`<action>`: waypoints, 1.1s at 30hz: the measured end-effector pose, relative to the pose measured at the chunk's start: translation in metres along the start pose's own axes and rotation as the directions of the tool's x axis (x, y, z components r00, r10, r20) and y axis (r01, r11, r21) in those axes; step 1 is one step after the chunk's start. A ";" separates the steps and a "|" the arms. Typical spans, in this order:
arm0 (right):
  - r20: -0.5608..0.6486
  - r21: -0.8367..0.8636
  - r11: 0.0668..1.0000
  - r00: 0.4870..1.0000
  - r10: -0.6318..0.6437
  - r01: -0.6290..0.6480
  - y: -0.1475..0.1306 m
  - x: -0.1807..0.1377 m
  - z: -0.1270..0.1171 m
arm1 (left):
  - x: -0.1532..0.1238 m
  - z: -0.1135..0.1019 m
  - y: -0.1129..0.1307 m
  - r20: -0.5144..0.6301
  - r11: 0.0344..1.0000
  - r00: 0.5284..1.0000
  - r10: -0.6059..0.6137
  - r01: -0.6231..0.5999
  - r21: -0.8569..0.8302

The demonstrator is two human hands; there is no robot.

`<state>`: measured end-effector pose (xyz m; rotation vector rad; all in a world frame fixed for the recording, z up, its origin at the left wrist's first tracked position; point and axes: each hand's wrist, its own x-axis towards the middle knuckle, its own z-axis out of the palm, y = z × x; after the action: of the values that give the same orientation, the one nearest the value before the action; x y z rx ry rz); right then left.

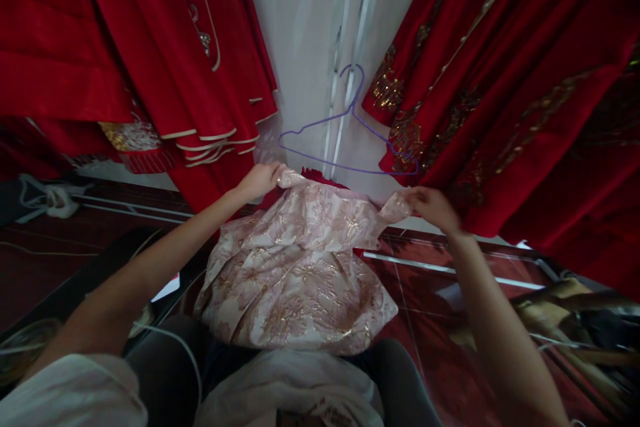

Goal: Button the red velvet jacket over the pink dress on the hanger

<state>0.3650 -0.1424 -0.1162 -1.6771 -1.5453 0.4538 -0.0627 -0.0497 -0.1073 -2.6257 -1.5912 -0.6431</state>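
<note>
- Fingers of the left hand (pixel 257 183) are pinching one upper corner of a pale pink, gold-patterned garment (pixel 300 287).
- Fingers of the right hand (pixel 436 207) are grasping its opposite corner.
- That garment is spreading over the person's lap (pixel 403 373), below both hands.
- Beyond it, a purple hanger (pixel 353 105) is showing near hanging red garments (pixel 210 47).

Looks forward and down from the person's head, over the knees (pixel 403 373). Sits near and above the pink garment (pixel 300 280); catches left hand (pixel 260 181) and right hand (pixel 436 208) from behind, about mid-frame. Faces a hanger (pixel 353 105) and pale backdrop (pixel 300 40) farther off, and spreads wide to red clothes (pixel 165 53) on both sides.
</note>
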 end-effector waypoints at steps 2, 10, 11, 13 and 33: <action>-0.037 -0.103 0.988 0.992 -0.118 0.114 -0.020 -0.005 0.003 | 0.000 0.005 0.028 0.000 0.967 0.969 0.246 -0.246 -0.061; -0.348 -0.021 0.957 0.895 -0.277 0.288 -0.045 -0.003 0.001 | 0.031 0.042 0.099 0.011 0.899 0.899 0.437 -0.436 -0.046; -0.357 0.017 0.959 0.897 -0.260 0.284 -0.036 -0.002 -0.001 | 0.033 0.048 0.101 0.019 0.911 0.911 0.412 -0.410 -0.049; -0.376 0.066 0.969 0.905 -0.197 0.239 -0.012 0.001 -0.007 | 0.032 0.058 0.102 0.009 0.922 0.924 0.383 -0.382 -0.067; -0.580 -0.010 1.000 0.815 -0.027 0.026 0.033 0.016 -0.016 | -0.007 0.035 0.098 -0.094 0.917 0.942 0.323 -0.336 -0.215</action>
<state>0.4014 -0.1297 -0.1273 -1.5921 -1.1040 -0.0865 0.0298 -0.0957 -0.1217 -2.9074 -1.0734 -0.9129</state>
